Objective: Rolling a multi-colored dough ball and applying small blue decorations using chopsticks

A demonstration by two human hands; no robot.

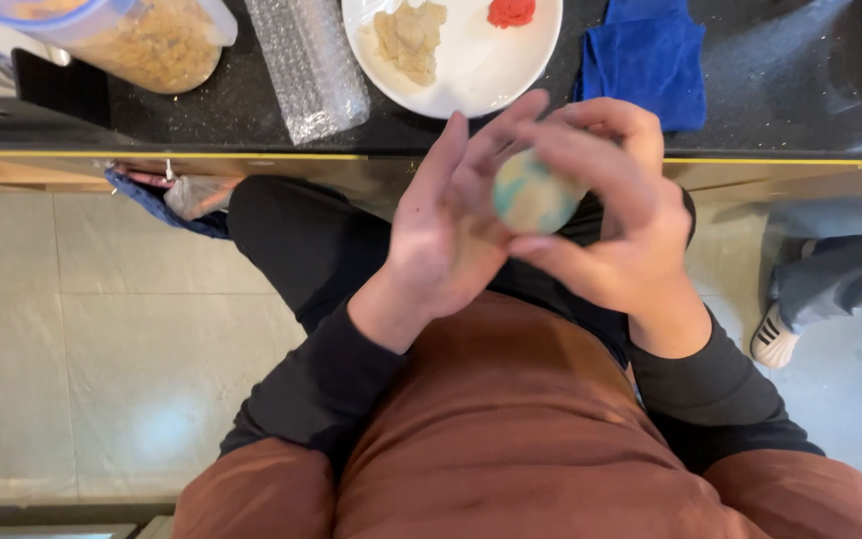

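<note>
Mid-frame: ball (pixel 534 193) of beige-teal dough cupped betw. left hand (pixel 446 235) palm & curled right hand (pixel 616 215), kept round; white plate (pixel 481 75) on bench up top.

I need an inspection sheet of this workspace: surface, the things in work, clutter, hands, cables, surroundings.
Surface: dark counter with yellow front edge.
Things in work: marbled teal and beige ball between both hands.
Clutter: white plate with beige lump and red lump; bubble wrap roll; blue cloth; clear container of crumbs.
Hands: left hand and right hand cup the ball; fingers blurred.
Cables: nothing seen.
Surroundings: tiled floor; another person's shoe at right.
</note>
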